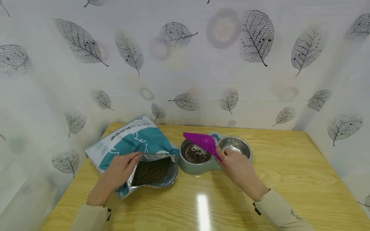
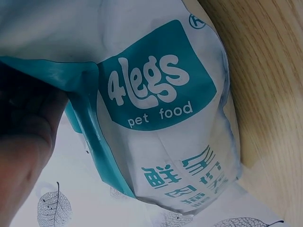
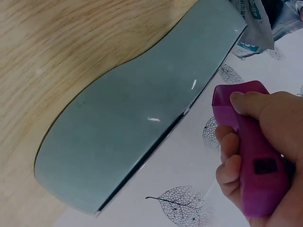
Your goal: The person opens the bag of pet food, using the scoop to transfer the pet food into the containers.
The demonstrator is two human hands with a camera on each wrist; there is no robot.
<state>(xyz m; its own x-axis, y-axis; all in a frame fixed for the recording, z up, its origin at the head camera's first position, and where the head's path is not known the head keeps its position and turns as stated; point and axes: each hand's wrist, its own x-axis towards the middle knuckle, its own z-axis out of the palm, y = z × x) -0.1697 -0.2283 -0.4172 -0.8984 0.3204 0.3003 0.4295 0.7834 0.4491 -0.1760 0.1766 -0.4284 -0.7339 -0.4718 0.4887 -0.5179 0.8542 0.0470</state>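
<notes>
My left hand (image 1: 119, 170) grips the upper rim of an opened pet food bag (image 2: 156, 90), its fingertips at the foil edge. The teal and white bag (image 1: 136, 141) lies on its side, its mouth facing me, and brown kibble (image 1: 153, 171) shows inside. In my right hand (image 1: 238, 168) is the handle of a purple scoop (image 1: 203, 141), also seen in the right wrist view as a purple handle (image 3: 258, 156). The scoop's head is over the left steel bowl (image 1: 182, 148), where some kibble (image 1: 195, 156) lies on the bottom.
A pale blue-green double bowl stand (image 1: 196, 169) holds the left bowl and a shiny right bowl (image 1: 240, 146). Both stand on a wood-grain table (image 1: 289, 173), close to the bag's right side. A leaf-patterned curtain (image 1: 202, 73) hangs behind the table and along its sides.
</notes>
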